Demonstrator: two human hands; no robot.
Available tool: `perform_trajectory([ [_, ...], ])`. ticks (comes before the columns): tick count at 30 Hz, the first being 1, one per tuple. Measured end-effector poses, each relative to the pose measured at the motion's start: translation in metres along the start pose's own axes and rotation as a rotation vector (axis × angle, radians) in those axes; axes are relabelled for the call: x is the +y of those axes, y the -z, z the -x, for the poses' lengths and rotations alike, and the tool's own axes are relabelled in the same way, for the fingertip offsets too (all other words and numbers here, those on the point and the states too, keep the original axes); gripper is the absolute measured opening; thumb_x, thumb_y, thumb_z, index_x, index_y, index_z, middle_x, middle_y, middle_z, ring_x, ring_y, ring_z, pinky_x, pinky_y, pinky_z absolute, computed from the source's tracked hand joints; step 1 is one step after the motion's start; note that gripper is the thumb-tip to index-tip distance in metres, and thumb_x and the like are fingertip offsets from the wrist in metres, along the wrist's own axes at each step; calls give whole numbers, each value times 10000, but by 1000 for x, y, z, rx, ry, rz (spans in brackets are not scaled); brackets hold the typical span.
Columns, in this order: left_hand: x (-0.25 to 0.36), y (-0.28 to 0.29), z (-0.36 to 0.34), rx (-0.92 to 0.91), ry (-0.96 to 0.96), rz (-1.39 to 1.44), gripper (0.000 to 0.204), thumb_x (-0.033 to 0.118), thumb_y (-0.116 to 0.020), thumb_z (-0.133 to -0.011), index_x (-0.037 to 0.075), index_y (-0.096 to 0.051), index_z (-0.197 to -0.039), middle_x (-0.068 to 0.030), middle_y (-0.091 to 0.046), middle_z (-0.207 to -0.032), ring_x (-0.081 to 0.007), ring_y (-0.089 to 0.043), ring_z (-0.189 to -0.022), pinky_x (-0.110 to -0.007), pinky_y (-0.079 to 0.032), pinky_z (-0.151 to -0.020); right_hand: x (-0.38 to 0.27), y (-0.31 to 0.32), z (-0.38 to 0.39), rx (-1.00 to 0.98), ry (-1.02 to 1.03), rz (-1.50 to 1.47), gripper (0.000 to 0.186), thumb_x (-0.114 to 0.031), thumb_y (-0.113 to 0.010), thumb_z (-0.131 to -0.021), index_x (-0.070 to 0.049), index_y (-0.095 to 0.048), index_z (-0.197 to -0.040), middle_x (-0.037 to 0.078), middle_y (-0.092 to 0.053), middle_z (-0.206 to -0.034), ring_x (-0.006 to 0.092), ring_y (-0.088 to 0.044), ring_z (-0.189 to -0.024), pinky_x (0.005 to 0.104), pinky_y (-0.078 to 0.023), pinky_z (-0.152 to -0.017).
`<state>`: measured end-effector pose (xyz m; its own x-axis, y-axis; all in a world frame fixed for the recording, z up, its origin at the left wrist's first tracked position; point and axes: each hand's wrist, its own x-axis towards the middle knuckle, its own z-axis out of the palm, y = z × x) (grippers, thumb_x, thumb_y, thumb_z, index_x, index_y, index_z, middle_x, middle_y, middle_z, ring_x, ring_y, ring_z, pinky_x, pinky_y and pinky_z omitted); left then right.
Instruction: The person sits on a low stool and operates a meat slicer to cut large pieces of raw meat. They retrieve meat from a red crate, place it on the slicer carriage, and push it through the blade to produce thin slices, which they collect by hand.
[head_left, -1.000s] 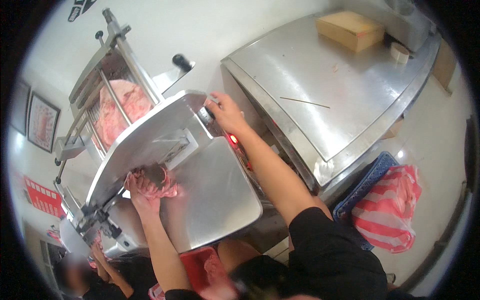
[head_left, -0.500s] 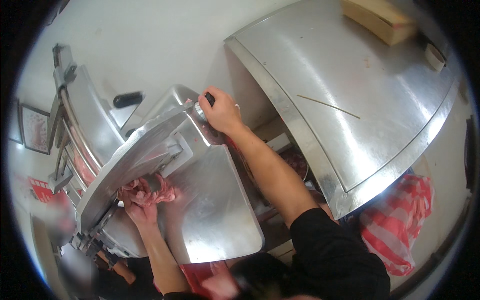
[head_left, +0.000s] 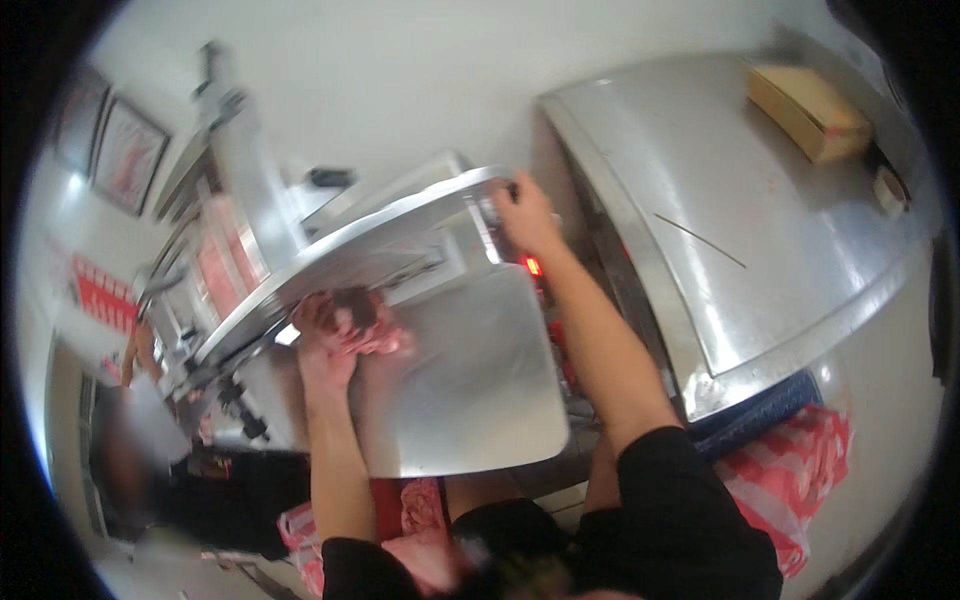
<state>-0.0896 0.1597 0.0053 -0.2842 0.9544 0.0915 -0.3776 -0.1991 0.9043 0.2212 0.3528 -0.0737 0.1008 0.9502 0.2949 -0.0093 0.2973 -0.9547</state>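
A large metal meat slicer [head_left: 470,370] stands before me, its flat tray facing up. My left hand [head_left: 326,360] is under the lower side of the slanted blade plate [head_left: 350,235], its fingers curled round a bunch of thin pink meat slices [head_left: 368,325]. At the upper right end of that plate my right hand [head_left: 527,215] is closed on a dark knob, mostly hidden by the fingers. Behind the plate, a block of pink meat [head_left: 228,255] shows on the slicer's carriage.
To the right is a steel-topped cabinet [head_left: 650,180] with a cardboard box [head_left: 808,110], a tape roll [head_left: 890,190] and a thin stick [head_left: 700,240]. A red-and-white striped bag [head_left: 790,480] sits below it. Another person [head_left: 130,450] is at lower left. Red light [head_left: 532,266] glows beside my right forearm.
My view has swung, so the slicer and cabinet appear farther right. My left hand still holds the slices and my right hand stays on the knob. More of the other person shows.
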Motion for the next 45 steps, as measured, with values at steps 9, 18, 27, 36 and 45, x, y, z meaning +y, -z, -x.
perform_trajectory([
  [9,-16,-4,-9,-34,-104,213,62,145,-560,-1032,94,-578,-1062,-67,-612,-956,-217,-582,-790,-379,-523,-722,-82,54,61,-66,77,359,558,-355,-733,-920,53,-615,-1281,234,-680,-1210,337,-684,-1104,418,-527,-944],
  [18,-5,-36,9,-108,-111,272,131,213,-637,-1018,91,-626,-1062,-37,-638,-955,-198,-650,-957,-390,-559,-828,-221,16,140,-623,473,497,451,-305,-720,-918,22,-663,-1223,218,-707,-1172,361,-691,-1084,430,-538,-921],
  [27,-21,-22,-13,-10,26,412,115,234,-639,-1022,123,-628,-1051,-40,-651,-975,-194,-667,-901,-367,-576,-828,-179,-89,143,-677,709,655,528,-242,-745,-857,-9,-598,-1307,211,-605,-1311,410,-595,-1201,459,-505,-1009],
  [36,-40,-5,-22,13,-108,229,257,198,-676,-975,137,-627,-1221,14,-626,-1075,-168,-598,-1031,-339,-500,-896,-150,-106,156,-509,899,816,415,-237,-744,-841,-58,-665,-1208,146,-660,-1100,352,-643,-1056,467,-543,-906],
  [45,-43,5,-28,75,-95,332,115,195,-654,-990,157,-622,-1094,13,-595,-882,-133,-587,-781,-318,-529,-717,-144,-110,159,-612,706,645,556,-205,-718,-849,-65,-546,-1360,191,-658,-1166,405,-627,-1123,490,-520,-968],
])
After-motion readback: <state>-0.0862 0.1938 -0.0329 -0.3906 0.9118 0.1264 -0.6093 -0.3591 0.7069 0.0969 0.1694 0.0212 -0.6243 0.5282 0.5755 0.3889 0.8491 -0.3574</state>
